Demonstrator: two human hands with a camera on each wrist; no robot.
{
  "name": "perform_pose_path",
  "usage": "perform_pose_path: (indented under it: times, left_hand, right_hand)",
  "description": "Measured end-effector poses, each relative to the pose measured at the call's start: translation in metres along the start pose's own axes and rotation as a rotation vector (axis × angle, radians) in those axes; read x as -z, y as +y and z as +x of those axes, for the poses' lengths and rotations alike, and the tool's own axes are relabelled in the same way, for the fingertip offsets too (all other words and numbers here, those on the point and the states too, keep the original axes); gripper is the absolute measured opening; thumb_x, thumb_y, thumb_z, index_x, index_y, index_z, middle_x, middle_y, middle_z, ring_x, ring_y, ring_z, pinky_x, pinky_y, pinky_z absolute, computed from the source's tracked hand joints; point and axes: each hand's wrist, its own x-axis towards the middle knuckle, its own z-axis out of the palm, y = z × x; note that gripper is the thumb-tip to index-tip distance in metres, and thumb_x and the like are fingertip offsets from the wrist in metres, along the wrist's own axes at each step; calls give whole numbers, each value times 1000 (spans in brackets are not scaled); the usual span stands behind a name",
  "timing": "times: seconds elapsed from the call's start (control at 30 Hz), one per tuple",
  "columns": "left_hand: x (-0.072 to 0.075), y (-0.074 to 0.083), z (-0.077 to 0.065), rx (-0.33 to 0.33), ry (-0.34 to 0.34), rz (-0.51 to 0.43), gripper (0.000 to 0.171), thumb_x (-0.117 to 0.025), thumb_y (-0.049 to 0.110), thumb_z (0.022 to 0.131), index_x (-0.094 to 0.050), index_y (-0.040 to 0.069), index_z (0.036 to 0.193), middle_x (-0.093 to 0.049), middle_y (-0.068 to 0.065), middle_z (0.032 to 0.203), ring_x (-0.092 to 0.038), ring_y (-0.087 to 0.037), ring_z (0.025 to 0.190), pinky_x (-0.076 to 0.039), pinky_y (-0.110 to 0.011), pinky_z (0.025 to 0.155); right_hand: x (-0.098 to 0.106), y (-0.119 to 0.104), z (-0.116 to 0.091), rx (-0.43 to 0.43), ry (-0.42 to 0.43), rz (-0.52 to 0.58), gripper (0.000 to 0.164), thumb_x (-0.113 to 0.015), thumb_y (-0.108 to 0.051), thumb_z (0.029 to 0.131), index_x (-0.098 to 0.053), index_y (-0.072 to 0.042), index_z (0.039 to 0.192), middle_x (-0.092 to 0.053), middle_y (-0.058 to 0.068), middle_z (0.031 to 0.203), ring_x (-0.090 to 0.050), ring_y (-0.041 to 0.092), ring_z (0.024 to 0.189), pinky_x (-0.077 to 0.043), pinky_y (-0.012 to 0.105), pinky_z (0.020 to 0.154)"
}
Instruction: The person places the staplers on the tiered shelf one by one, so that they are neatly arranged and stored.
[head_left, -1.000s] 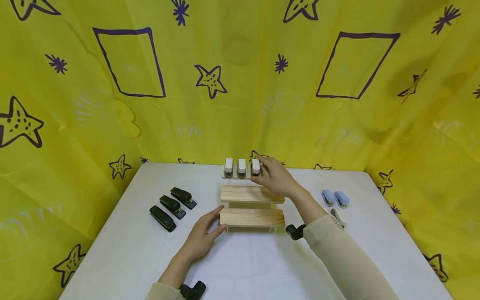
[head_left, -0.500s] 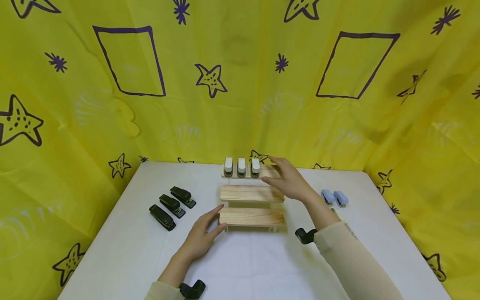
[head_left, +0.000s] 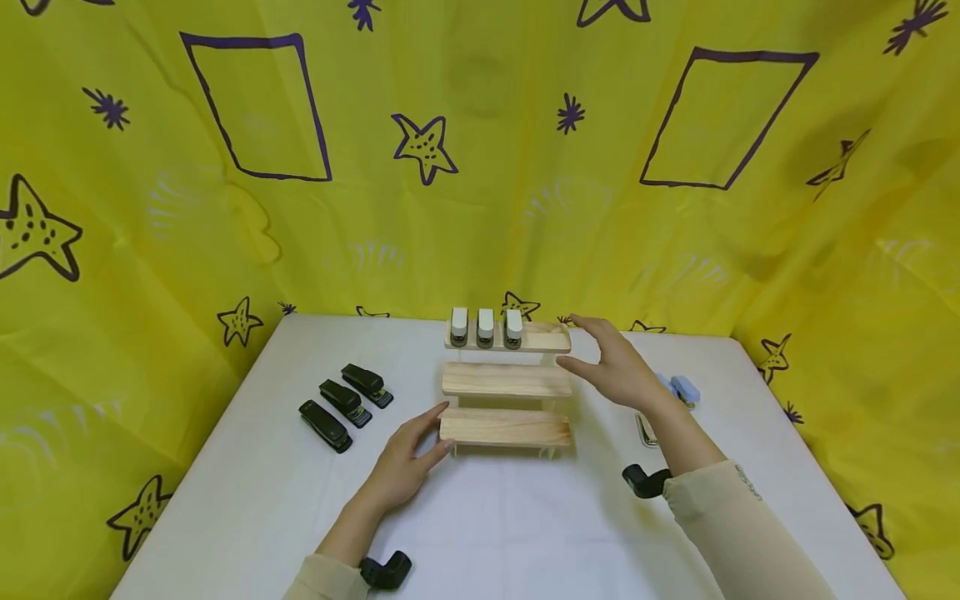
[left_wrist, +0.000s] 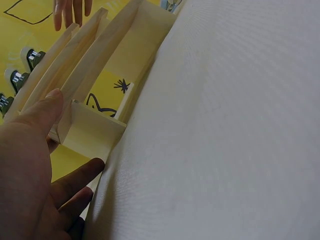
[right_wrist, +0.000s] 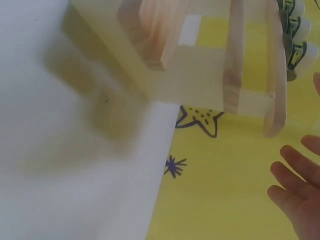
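In the head view, a three-tier wooden stand [head_left: 506,379] is on the white table. Three small white-topped staplers [head_left: 486,328] sit in a row on the left part of its top tier. My left hand [head_left: 397,467] holds the left end of the lowest plank, thumb in front and index finger behind; the left wrist view shows the thumb [left_wrist: 52,102] against the wood. Off the right end of the upper tiers hovers my right hand [head_left: 618,367], thumb and fingers apart, holding nothing. The right wrist view shows its spread fingers [right_wrist: 295,180] apart from the stand.
Several black staplers lie left of the stand, the middle one [head_left: 346,403] among them. Light blue staplers [head_left: 686,390] lie at the right, partly behind my right forearm. A pale object [head_left: 647,429] peeks out beside that arm. A yellow patterned curtain [head_left: 487,233] backs the table.
My right hand has left the rightmost white-topped stapler and drawn back to the right, past the stand's end. The left hand has stayed at the lowest plank. The head view has shifted slightly.
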Motion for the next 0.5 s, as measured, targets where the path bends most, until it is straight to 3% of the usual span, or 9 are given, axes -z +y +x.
perform_pose_path:
  times: [0.5]
  left_hand:
    - [1,-1,1,-2,6,-4,62,-67,48,99,-41,48,155,-53,2,157,-40,-29,152,-28,-60,125]
  right_hand:
    - [15,27,-20,-32,-17,-71,82,-66,-45,101,-30,-5,163,-38,24,161,-36,49,147,-33,73,114]
